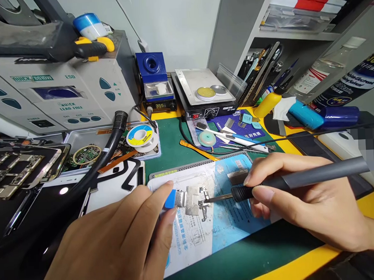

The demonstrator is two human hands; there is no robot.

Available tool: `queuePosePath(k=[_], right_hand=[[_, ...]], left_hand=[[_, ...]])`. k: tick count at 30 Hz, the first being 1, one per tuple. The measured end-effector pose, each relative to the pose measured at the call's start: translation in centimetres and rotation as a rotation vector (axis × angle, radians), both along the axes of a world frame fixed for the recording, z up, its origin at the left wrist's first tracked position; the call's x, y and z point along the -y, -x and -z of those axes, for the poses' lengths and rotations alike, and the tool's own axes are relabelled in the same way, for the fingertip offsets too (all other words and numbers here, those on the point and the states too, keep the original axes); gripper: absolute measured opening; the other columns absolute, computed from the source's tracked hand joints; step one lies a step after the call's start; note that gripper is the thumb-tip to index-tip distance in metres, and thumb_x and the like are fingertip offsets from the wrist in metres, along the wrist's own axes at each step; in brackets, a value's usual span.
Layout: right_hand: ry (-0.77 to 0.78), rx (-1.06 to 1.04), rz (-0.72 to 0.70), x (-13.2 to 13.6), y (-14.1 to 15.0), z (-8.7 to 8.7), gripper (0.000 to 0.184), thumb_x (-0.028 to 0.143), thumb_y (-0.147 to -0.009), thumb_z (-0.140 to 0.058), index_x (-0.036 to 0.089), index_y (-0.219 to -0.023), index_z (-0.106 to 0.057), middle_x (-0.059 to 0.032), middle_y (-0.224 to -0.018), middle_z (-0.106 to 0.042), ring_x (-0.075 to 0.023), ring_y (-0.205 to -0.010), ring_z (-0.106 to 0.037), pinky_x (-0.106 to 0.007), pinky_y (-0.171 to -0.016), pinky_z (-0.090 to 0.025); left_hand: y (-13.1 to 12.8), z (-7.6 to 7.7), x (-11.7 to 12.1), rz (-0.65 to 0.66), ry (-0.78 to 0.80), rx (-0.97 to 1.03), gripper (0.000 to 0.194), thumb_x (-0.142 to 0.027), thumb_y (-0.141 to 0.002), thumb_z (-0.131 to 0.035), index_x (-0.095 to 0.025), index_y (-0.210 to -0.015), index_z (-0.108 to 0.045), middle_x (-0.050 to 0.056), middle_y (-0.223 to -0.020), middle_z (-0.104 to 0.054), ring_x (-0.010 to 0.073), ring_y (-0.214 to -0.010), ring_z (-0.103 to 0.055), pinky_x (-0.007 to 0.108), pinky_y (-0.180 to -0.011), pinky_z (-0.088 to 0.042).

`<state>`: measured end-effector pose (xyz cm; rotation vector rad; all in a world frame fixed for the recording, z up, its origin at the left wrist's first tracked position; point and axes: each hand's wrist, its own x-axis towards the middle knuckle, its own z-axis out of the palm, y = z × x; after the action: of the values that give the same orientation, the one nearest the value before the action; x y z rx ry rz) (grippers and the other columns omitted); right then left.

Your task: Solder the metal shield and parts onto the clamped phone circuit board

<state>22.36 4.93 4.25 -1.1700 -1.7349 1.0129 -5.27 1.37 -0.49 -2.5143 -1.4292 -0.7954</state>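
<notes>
Right hand (pixel 304 201) pen-style, narrow grip on soldering iron (pixel 315 177), tip low at metal bracket (pixel 191 199). Left hand (pixel 111 242) pinches blue-wrapped holder (pixel 170 199), bracket steadied over printed sheet (pixel 191 243), near bench's front edge.

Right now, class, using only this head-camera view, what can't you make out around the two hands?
Head view:
The blue-handled tool: the left hand hides most of it, so its kind is unclear.
The soldering iron: its far end is cut off by the right edge, behind a pixelated patch.
Its tip at the metal bracket: too small to tell if they touch.
The circuit board: its components are too small to read.
</notes>
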Motion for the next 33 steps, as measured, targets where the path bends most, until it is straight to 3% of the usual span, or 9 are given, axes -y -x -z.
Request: queuePosePath(k=[14, 33], right_hand=[[0.072, -0.041, 0.002, -0.15, 0.00, -0.24, 0.011, 0.018, -0.077, -0.077, 0.028, -0.075, -0.074, 0.0030, -0.056, -0.070, -0.0162, -0.038, -0.066, -0.022, -0.036, -0.054], [0.042, 0.003, -0.024, -0.02, 0.01, -0.26, 0.011, 0.019, -0.079, -0.076, 0.028, -0.075, -0.074, 0.0031, -0.052, -0.071, -0.0148, -0.037, -0.063, -0.021, -0.035, -0.052]], left_hand=[[0.11, -0.10, 0.10, -0.003, -0.004, -0.009, 0.031, -0.026, -0.098, -0.055, -0.020, -0.129, -0.058, 0.001, -0.087, -0.068, 0.0156, -0.062, -0.063, 0.037, -0.055, -0.042], [0.18, -0.11, 0.21, 0.007, -0.001, -0.007, 0.031, -0.026, -0.099, -0.055, -0.019, -0.129, -0.058, 0.000, -0.085, -0.065, 0.0145, -0.062, -0.061, 0.037, -0.056, -0.039]])
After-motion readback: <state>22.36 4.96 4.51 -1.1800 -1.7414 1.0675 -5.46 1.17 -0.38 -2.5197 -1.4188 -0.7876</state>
